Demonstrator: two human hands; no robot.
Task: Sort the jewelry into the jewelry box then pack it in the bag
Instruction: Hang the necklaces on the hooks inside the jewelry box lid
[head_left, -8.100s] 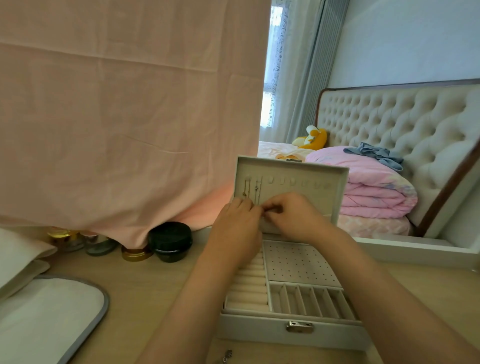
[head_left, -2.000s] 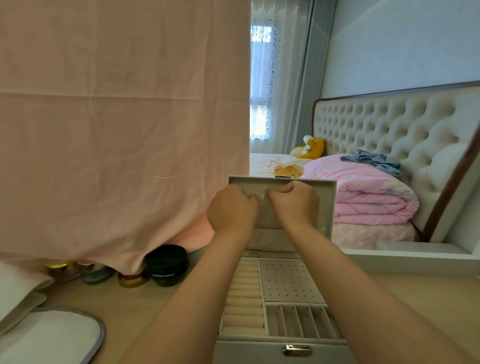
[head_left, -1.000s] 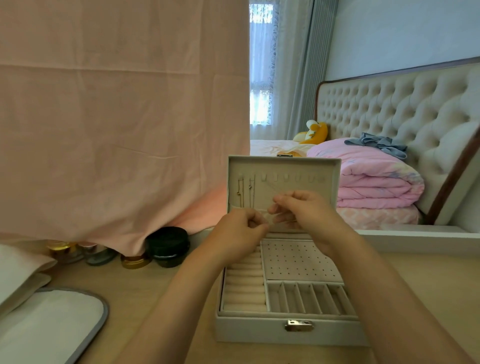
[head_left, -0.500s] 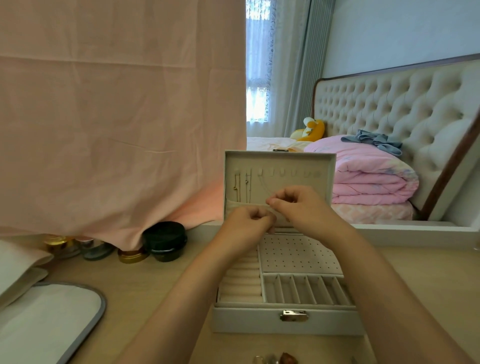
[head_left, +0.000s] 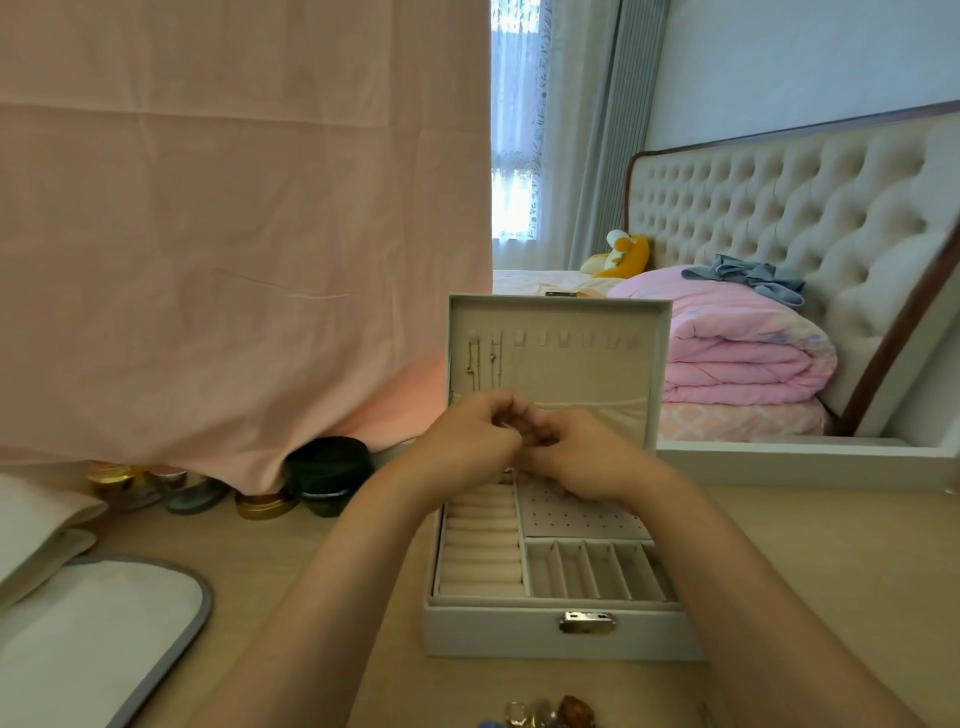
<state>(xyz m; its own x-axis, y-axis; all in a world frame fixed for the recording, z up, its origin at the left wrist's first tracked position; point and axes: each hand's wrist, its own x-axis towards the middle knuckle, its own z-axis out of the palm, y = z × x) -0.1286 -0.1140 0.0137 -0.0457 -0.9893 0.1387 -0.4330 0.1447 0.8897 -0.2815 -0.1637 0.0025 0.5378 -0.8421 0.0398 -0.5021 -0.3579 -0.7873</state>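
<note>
Jewelry box (head_left: 550, 631): position and state?
— On the wooden table (head_left: 249, 545), directly before the person. Lid (head_left: 571, 364) upright, latch facing the viewer. Ring rolls (head_left: 480, 545), perforated panel (head_left: 587, 519) and divided slots (head_left: 592, 571) show nothing in them.
— Stock already entered?
— Two fine chains (head_left: 483, 364), hung from the leftmost hooks inside the lid. Other hooks bare.
— Hands?
— Left hand (head_left: 465, 441) and right hand (head_left: 587, 457) meet fingertip to fingertip in front of the lid's pocket band, fingers curled inward. Whether they pinch a piece cannot be told. Anything between them is hidden or too fine to see.
— Step in hand?
— Judged: sorting, early stage, probably working a small item or clasp at the lid. Packing not begun.
— Outstanding stock?
— Loose jewelry (head_left: 550, 714) at the near table edge, in front of the box and outside it. A white grey-edged case (head_left: 104, 623) lies at left, possibly the bag.
— Next move requires?
— Fine fingertip control: seat the piece on a free hook without disturbing the hung chains, then reach down for the loose pieces.
</note>
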